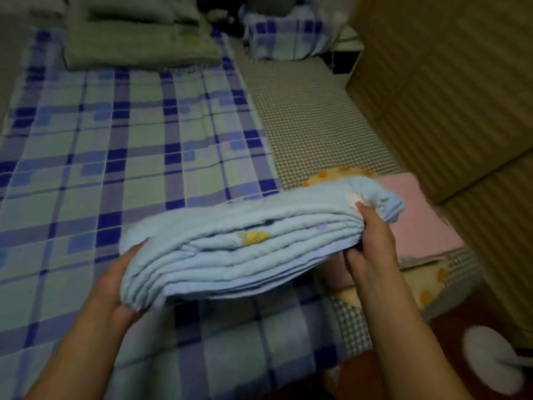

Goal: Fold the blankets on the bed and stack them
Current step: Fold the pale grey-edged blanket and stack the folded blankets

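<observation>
Both hands, left hand (115,284) and right hand (372,249), grasp the folded blue blanket (239,249); the pink blanket (415,215) waits at right, nearer the right hand.

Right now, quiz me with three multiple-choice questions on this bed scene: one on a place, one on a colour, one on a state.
1. Where does the pink blanket lie?
A. right of the blue blanket
B. at the headboard
C. on the floor

2. What colour is the folded blanket being held?
A. red
B. light blue
C. black

3. How is it held?
A. by one hand
B. by no hand
C. by both hands

Answers: A, it shows beyond the blanket's right end; B, its layers are pale blue; C, the left hand and right hand grip its ends.
</observation>
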